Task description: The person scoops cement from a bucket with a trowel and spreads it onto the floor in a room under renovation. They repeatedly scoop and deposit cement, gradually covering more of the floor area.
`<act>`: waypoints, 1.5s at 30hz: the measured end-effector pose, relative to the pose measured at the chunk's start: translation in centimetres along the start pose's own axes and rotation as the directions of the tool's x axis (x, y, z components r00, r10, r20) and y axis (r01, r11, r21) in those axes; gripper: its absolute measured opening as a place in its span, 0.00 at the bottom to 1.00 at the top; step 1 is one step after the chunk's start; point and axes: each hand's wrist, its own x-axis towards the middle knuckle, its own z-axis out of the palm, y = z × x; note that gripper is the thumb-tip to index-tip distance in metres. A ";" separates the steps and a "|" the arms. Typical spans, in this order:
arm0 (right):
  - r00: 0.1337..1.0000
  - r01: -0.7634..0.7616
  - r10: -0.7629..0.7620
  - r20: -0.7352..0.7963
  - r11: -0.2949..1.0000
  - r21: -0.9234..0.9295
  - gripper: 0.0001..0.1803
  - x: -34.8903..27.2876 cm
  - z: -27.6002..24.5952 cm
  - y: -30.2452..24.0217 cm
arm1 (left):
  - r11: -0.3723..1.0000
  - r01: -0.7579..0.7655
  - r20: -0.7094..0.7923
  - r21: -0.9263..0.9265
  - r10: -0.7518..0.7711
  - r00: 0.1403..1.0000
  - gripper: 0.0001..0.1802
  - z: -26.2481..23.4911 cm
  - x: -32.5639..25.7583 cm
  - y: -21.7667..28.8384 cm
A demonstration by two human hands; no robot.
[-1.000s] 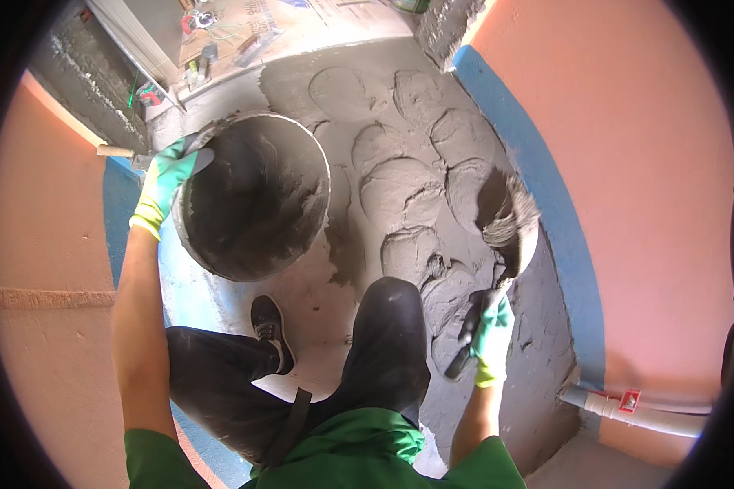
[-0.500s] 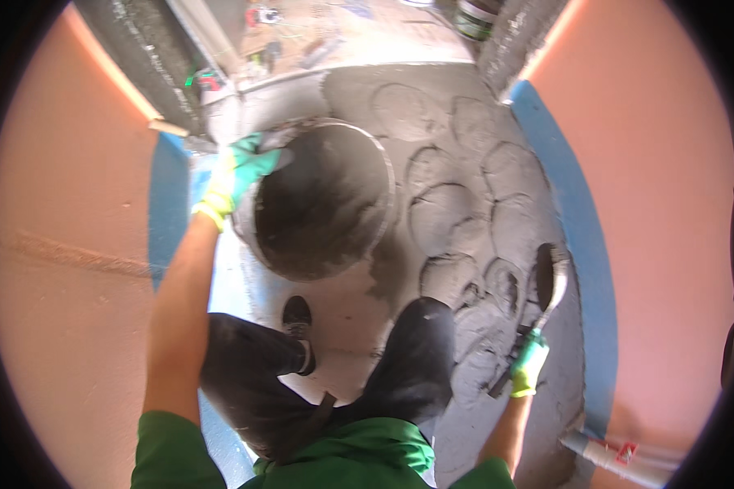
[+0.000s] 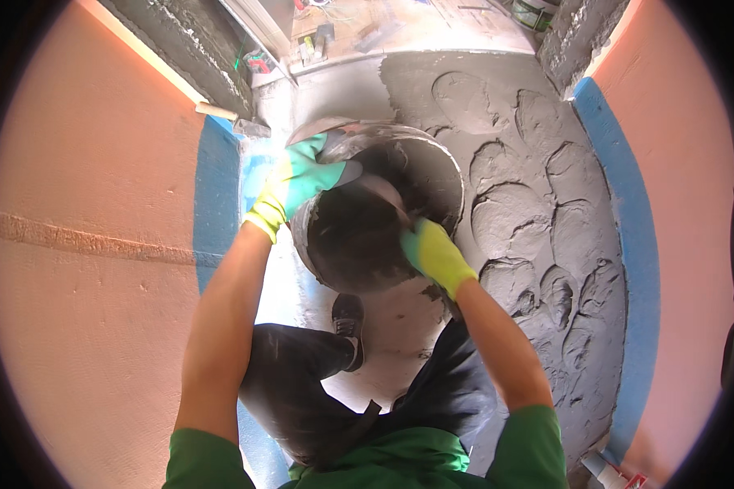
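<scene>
A wide round bucket (image 3: pixel 460 175), smeared with grey mortar, leans tilted between my knees and the far floor. My left hand (image 3: pixel 303 178), in a green and yellow glove, is closed over its left rim with the thumb on the inside. Reaching into the bucket's mouth, my gloved right hand (image 3: pixel 439 251) is closed round the handle of a scoop (image 3: pixel 383 194), blurred by motion. The bucket's inside is dark, so how much mortar it holds is hard to tell. To the right, wet grey mortar (image 3: pixel 510 222) covers the floor in overlapping rounded dollops.
Pinkish walls with blue bands along the bottom, left (image 3: pixel 218 204) and right (image 3: pixel 620 204), close in the space. At the far opening lie tools (image 3: pixel 311 47) and a tub (image 3: pixel 534 12). A white pipe (image 3: pixel 607 471) is near right. My shoe (image 3: pixel 348 318) is close below the bucket.
My right hand has swung with the scoop from the mortar on the right into the bucket. The bucket looks more tilted toward me, with my left hand still on its rim.
</scene>
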 end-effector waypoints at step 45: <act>0.850 0.269 -0.314 0.424 0.949 0.164 0.03 0.2 10.6 -5.5 | 0.991 -0.128 0.181 0.039 0.119 0.976 0.23 -3.4 -1.8 -1.9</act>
